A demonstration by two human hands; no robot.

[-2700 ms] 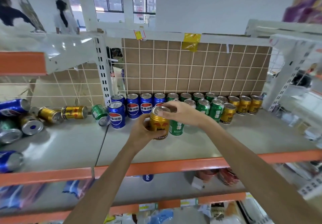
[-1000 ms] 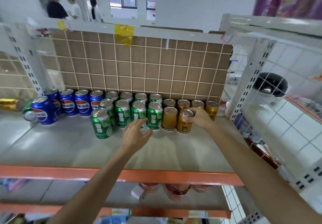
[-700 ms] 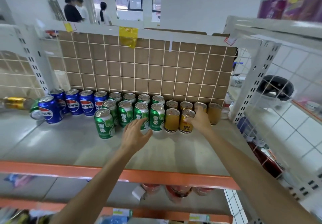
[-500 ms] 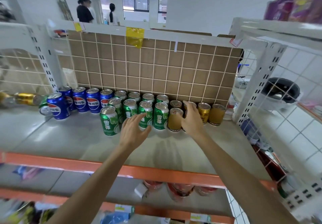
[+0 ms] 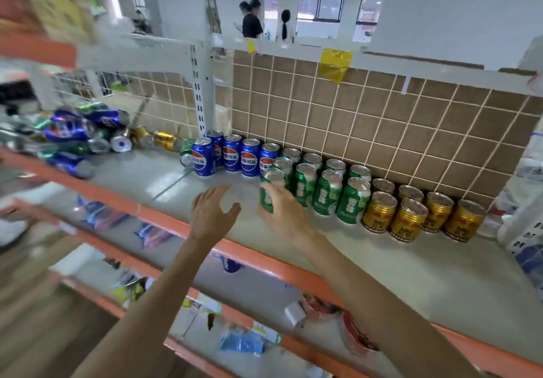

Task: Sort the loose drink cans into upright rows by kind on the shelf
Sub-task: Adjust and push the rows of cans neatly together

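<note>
Grey shelf (image 5: 382, 263) holds upright can rows; right hand (image 5: 283, 213) seemingly wraps the front green can (image 5: 269, 192), left hand (image 5: 213, 213) hovers beside it, fingers spread.

Bright overhead lighting, left edge motion-blurred, wide-angle bending, soft shadows

Blue cans (image 5: 232, 157), green cans (image 5: 326, 192), gold cans (image 5: 408, 220) on a grey shelf (image 5: 382, 263) edged orange, brown grid behind.
</note>
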